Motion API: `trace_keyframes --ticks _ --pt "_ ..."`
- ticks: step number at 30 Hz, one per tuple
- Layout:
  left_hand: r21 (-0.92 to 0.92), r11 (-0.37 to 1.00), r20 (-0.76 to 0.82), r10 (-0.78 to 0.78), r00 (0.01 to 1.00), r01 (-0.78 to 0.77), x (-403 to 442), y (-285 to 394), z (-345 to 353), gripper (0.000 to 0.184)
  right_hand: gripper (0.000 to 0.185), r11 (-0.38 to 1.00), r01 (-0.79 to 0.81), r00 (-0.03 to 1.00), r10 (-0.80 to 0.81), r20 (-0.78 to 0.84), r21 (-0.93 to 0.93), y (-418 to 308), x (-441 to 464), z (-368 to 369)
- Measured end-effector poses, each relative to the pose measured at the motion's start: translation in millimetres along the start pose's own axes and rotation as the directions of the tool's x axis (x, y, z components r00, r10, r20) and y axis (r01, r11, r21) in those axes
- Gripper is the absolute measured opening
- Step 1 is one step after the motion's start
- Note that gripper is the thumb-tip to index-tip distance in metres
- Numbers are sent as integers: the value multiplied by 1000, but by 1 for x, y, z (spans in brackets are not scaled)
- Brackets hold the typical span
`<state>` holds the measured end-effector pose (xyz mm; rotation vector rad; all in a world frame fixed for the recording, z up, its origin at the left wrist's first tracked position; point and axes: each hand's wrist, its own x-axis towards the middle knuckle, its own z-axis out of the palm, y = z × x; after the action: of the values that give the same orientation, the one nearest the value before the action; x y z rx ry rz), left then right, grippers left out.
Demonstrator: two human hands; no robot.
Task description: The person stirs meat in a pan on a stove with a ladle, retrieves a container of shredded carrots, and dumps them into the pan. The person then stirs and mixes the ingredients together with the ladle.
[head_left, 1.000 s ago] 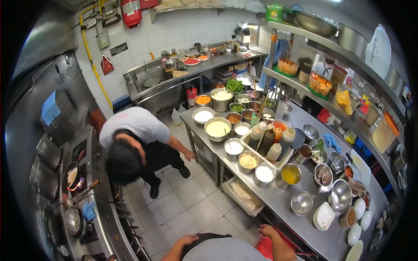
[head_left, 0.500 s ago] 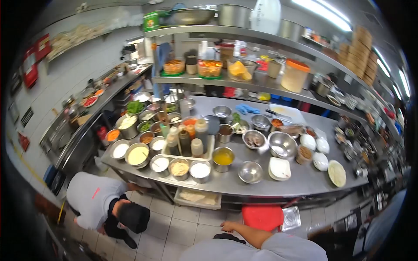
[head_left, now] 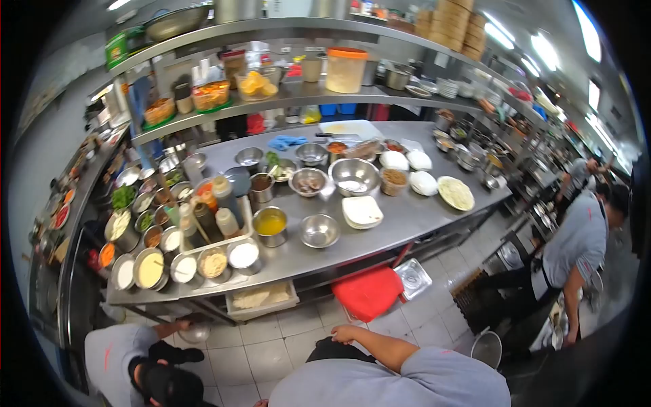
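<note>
My right hand hangs in front of my body, its fingers curled in, with nothing visible in them. Nearest to it are a red lid-like piece and a metal pan, low beside the table. Of my left hand only a small patch of skin may show at the bottom edge; its fingers are hidden. Ahead, the steel table holds an empty metal bowl, a pot of yellow liquid, white square dishes, a larger metal bowl and a tray of squeeze bottles.
A co-worker bends low at the left, one hand at a bowl. Another person leans over at the right, near a metal pot. Above the table runs a shelf with tubs. A drawer-like bin sits beneath the tabletop.
My view has turned right, so the table has shifted left. The person at the right now shows more fully. A bowl now shows at the left co-worker's hand. My right hand's fingers look more curled.
</note>
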<state>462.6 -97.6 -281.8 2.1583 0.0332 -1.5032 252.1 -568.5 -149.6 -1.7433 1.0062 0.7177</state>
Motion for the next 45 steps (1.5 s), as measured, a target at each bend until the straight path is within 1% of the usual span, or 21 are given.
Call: trace_keyframes --ticks 2,5,7,8,9,13,15,20,21,22,23,25,28,30,33,35,37,38,39,42,45 --pt "98 976 21 194 981 -195 21 -6 5 45 55 996 -10 999 13 -32 86 18 -7 -1" --pt "96 978 47 181 982 -184 22 14 13 44 54 992 -52 994 63 -92 117 52 -19 -8" --pt "86 979 61 178 982 -183 20 31 24 43 54 991 -92 994 97 -48 102 93 2 -10" --pt "78 980 64 179 982 -184 17 40 30 43 54 991 -130 991 130 5 2 114 12 -12" --pt "73 980 68 181 981 -186 20 42 36 42 54 982 -162 984 168 53 -96 116 13 -19" --pt "75 979 87 184 979 -190 10 59 59 41 45 960 -276 958 278 74 -34 112 4 -50" --pt "62 979 87 187 979 -192 5 63 68 40 41 983 -185 983 185 -20 -10 101 12 -60" --pt "-50 979 26 198 980 -197 -17 66 81 38 49 974 61 986 -24 166 -218 38 42 -89" --pt "-108 988 15 116 993 -114 -28 70 85 38 48 999 53 987 -51 154 -12 34 55 -83" --pt "-179 983 15 38 999 -35 -44 78 86 38 50 804 553 832 -519 195 -219 75 115 -68" --pt "-332 943 -28 -22 999 12 -49 76 87 37 53 984 179 935 -173 309 9 25 89 -78" --pt "-516 853 -71 -131 989 76 -62 83 87 36 57 997 73 918 -62 393 -12 -1 105 -70" --pt "-639 769 -201 -147 969 -16 -79 73 94 39 67 941 255 865 -119 487 -223 -52 105 -60" --pt "-572 805 -345 -63 936 -157 -78 62 111 41 66 897 335 827 -133 547 -288 -86 112 -51" --pt "-756 653 -251 -222 942 -48 -124 81 116 41 64 823 423 776 -115 620 -378 -156 128 -23" --pt "-840 540 -212 -254 944 -43 -94 33 149 41 60 773 488 736 -116 667 -404 -212 126 4" --pt "-650 751 -112 -248 962 118 -116 31 144 45 58 753 561 682 -184 708 -345 -268 123 37" --pt "-571 811 -216 -1 976 -125 -73 -37 176 46 56 747 596 646 -228 728 -295 -296 124 53" --pt "-478 796 -304 246 920 -371 -63 -66 181 46 56 739 604 643 -232 730 -297 -325 119 68" --pt "-423 845 -295 215 931 -329 -58 -89 121 43 54 807 574 569 -272 776 -138 -392 104 106" --pt "-363 895 -294 156 943 -261 -42 -113 78 40 55 831 533 570 -211 794 -162 -440 94 135"
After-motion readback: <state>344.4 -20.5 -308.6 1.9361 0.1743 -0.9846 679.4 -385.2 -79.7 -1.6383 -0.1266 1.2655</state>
